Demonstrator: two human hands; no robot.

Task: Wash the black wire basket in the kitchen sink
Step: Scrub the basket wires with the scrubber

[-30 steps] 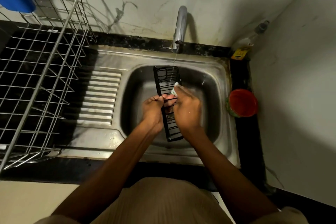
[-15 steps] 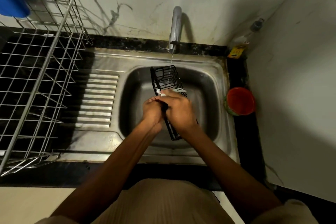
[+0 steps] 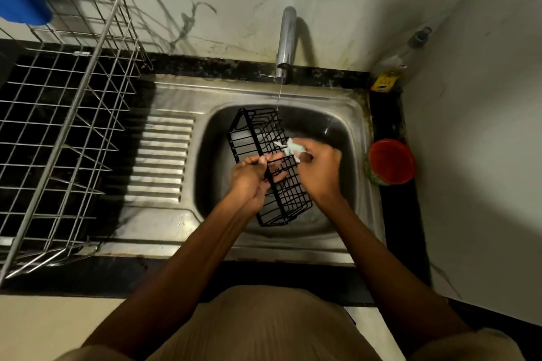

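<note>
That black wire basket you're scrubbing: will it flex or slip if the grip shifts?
The black wire basket looks like rigid welded wire, so it probably holds its shape. Water from the tap runs onto it, so it may be slippery. The left hand grips one long rim only, so it might swing.

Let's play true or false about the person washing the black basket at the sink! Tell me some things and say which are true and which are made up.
1. Water is running from the tap. True: a thin stream falls onto the far end of the black basket.
2. The left hand grips the basket. True.
3. The right hand is empty. False: it holds a pale scrubbing cloth against the basket.
4. The basket lies in the silver dish rack. False: it is held over the sink bowl.
5. The red cup stands to the left of the sink. False: it stands to the right.
</note>
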